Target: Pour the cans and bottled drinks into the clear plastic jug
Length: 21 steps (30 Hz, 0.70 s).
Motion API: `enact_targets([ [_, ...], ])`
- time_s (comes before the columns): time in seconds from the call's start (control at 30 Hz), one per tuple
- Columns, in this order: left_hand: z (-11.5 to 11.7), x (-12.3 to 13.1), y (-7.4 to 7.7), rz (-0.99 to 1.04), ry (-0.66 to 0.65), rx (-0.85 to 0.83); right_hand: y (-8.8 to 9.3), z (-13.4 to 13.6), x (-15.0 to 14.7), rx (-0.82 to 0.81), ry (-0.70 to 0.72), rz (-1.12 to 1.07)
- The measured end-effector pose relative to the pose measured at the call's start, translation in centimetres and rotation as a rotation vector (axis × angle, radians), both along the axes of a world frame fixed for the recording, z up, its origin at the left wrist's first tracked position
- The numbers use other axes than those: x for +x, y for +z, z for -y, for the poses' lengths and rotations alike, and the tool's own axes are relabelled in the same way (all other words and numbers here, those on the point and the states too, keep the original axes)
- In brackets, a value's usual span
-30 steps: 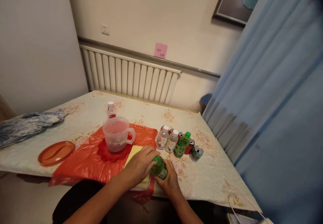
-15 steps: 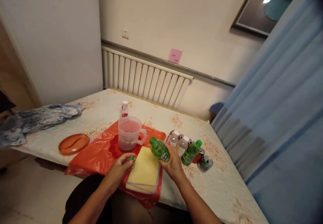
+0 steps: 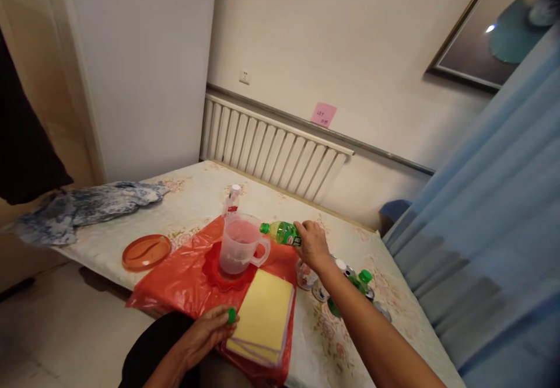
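Observation:
My right hand [image 3: 314,244] is wrapped round a green plastic bottle [image 3: 284,233], tipped nearly level, its open mouth pointing left by the rim of a clear measuring jug [image 3: 236,247]. Whether liquid leaves the bottle I cannot tell. The jug stands in a red scalloped dish [image 3: 212,264] on a red plastic bag [image 3: 175,283]. My left hand [image 3: 210,329] pinches a green bottle cap [image 3: 231,316] at its fingertips. Beside that hand lies a stack of yellow cloths [image 3: 265,312], partly on the bag.
Clear bottles, cans and another green bottle [image 3: 359,283] stand on the right, partly behind my right arm. Behind the jug is a small clear bottle [image 3: 232,200]. An orange lid [image 3: 146,252] lies left on the flowered cover [image 3: 192,184], near a blue-white cloth [image 3: 105,202].
My right hand has raised the green bottle and tipped it leftward towards the jug's rim. My left hand keeps the cap, lower in the view. The camera view has shifted.

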<state>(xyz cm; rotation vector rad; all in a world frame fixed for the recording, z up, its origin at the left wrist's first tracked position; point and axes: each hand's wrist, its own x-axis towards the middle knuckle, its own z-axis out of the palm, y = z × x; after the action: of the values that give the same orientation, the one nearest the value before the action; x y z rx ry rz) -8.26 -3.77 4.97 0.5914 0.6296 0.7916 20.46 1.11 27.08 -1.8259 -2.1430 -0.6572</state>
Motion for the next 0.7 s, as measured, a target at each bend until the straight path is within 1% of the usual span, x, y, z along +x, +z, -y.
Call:
enact_targets([
  [0.17, -0.3, 0.5, -0.7, -0.036, 0.005, -0.015, 1.3, -1.8, -0.4, -0.011, -0.006, 0.143],
  [0.3, -0.4, 0.4, -0.6, -0.025, 0.003, -0.016, 2.2, -2.7, -0.7, 0.007, 0.011, 0.224],
  [0.47, -0.3, 0.4, -0.3, -0.015, 0.000, -0.012, 3.9, -3.3, -1.3, -0.017, 0.051, 0.266],
  [0.7, -0.3, 0.4, -0.8, 0.006, 0.001, -0.016, 6.6, -3.5, -3.2, -0.006, 0.130, 0.378],
])
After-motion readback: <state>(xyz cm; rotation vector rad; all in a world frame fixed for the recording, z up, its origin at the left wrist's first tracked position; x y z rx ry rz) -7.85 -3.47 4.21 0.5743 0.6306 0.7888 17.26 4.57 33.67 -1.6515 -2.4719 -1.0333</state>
